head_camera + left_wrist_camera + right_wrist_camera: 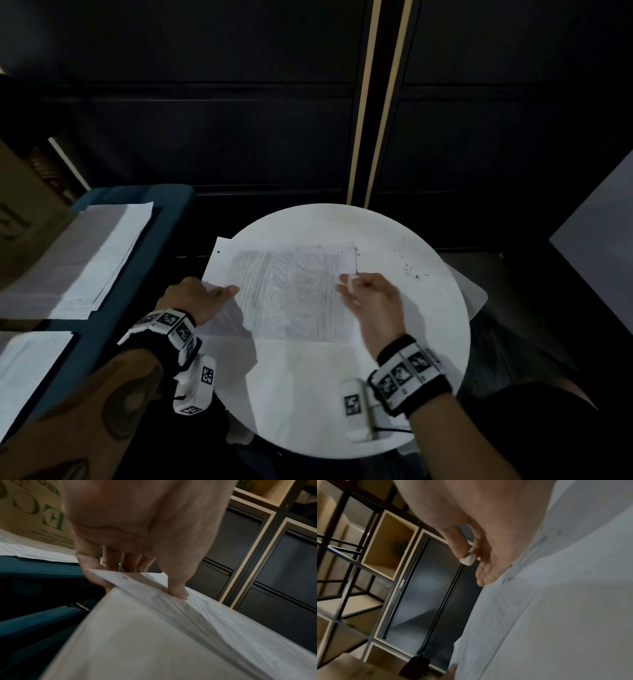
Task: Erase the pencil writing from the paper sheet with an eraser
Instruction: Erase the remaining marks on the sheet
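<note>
My left hand pins the paper sheet at nine o'clock, thumb pressed down; my right hand pinches the eraser at three o'clock, mid-erasing; next, firm strokes leftward.

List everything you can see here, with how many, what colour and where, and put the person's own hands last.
Paper sheet: one, white with grey pencil scribble, on the round table, left edge lifted.
Eraser: one, white, in the right hand's grip at the sheet's right edge.
Round table: one, white, centre.
Eraser crumbs: several, dark, on the table right of the sheet.
Paper stacks: two, white, on the blue surface at left.
Cardboard box: one, brown, far left.
Cabinets: dark, behind the table.
Left hand: pinches the sheet's left edge.
Right hand: holds the eraser.
</note>
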A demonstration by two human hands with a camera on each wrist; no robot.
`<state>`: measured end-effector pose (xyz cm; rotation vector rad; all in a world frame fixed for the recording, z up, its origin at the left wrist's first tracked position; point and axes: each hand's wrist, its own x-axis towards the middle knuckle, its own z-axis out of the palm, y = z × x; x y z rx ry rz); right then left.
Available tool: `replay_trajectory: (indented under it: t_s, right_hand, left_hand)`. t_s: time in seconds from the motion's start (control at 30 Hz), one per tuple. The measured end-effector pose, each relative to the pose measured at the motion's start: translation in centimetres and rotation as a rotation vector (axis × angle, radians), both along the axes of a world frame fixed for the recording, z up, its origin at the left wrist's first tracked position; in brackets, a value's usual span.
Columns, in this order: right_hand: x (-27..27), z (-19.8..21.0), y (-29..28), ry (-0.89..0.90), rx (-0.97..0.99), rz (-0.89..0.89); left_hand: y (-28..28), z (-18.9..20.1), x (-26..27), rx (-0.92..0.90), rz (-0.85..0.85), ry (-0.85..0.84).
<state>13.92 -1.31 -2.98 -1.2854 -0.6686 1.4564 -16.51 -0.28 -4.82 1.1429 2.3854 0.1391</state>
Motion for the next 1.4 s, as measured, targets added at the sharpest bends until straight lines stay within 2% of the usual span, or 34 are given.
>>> replay_trajectory:
  t_s: [0.07, 0.1, 0.23, 0.3, 0.33, 0.4, 0.5, 0.53, 0.6, 0.73, 0.8, 0.9, 0.97, 1.03, 1.1, 1.2, 1.27, 1.3, 1.4]
  right_hand:
    - [-1.9, -0.2, -0.7, 0.06, -0.034, 0.08]
    - [-1.9, -0.6, -0.6, 0.054, -0.049, 0.061]
    - [1.8, -1.5, 2.4, -0.153, 0.021, -0.258]
    - [2.6, -0.4, 3.0, -0.153, 0.027, -0.325]
    - [2.1, 0.1, 3.0, -0.131, 0.041, -0.312]
    - [-0.3, 0.5, 2.7, -0.035, 0.038, -0.165]
    - [-4.7, 0.3, 1.9, 0.144, -0.076, 0.055]
    - [-5.2, 0.2, 2.0, 0.175, -0.109, 0.058]
    - [-4.5, -0.3, 3.1, 0.18, -0.12, -0.048]
    - [0.2, -1.1, 6.2, -0.052, -0.053, -0.305]
    - [1.2, -1.0, 7.0, -0.019, -0.05, -0.392]
    - [-1.1, -0.4, 7.2, 0.045, -0.02, -0.265]
    - [-3.6, -0.1, 6.5, 0.201, -0.058, -0.153]
    - [-4.7, -0.3, 5.8, 0.295, -0.107, -0.144]
    - [-3.3, -0.9, 6.0, 0.294, -0.101, -0.257]
    - [0.1, -1.8, 7.8, 0.117, -0.04, -0.472]
    - [0.4, -1.7, 9.0, 0.043, -0.016, -0.547]
    - [-0.5, -1.4, 9.2, 0.044, 0.0, -0.519]
    - [-4.8, -0.9, 9.5, 0.169, -0.028, -0.266]
  left_hand:
    - [0.0, 0.0, 0.0, -0.001, -0.006, 0.005]
    - [-0.1, -0.1, 0.0, -0.001, -0.007, 0.004]
    - [0.0, -0.5, -0.2, 0.004, -0.012, -0.013]
    - [0.1, -0.7, -0.3, 0.002, -0.019, -0.016]
    - [0.1, -0.7, -0.3, 0.0, -0.024, -0.016]
    - [0.2, -0.4, -0.1, -0.009, -0.029, -0.015]
    - [0.2, -0.2, 0.1, -0.022, -0.024, -0.018]
    - [0.1, -0.2, 0.1, -0.02, -0.027, -0.019]
    - [0.0, 0.0, 0.1, -0.017, -0.032, -0.026]
    - [-0.1, 0.2, 0.2, -0.017, -0.049, -0.026]
    - [-0.1, 0.2, 0.2, -0.018, -0.053, -0.025]
    - [-0.1, 0.3, 0.4, -0.022, -0.059, -0.021]
    - [-0.1, 0.3, 0.4, -0.028, -0.052, -0.019]
    - [-0.2, 0.1, 0.2, -0.018, -0.048, -0.022]
    - [-0.1, 0.0, 0.1, -0.014, -0.047, -0.025]
    - [0.1, -0.1, -0.2, -0.016, -0.055, -0.02]
    - [0.2, -0.1, -0.3, -0.019, -0.061, -0.02]
    - [0.2, -0.2, -0.3, -0.019, -0.064, -0.018]
    - [0.3, -0.5, -0.5, -0.02, -0.065, -0.013]
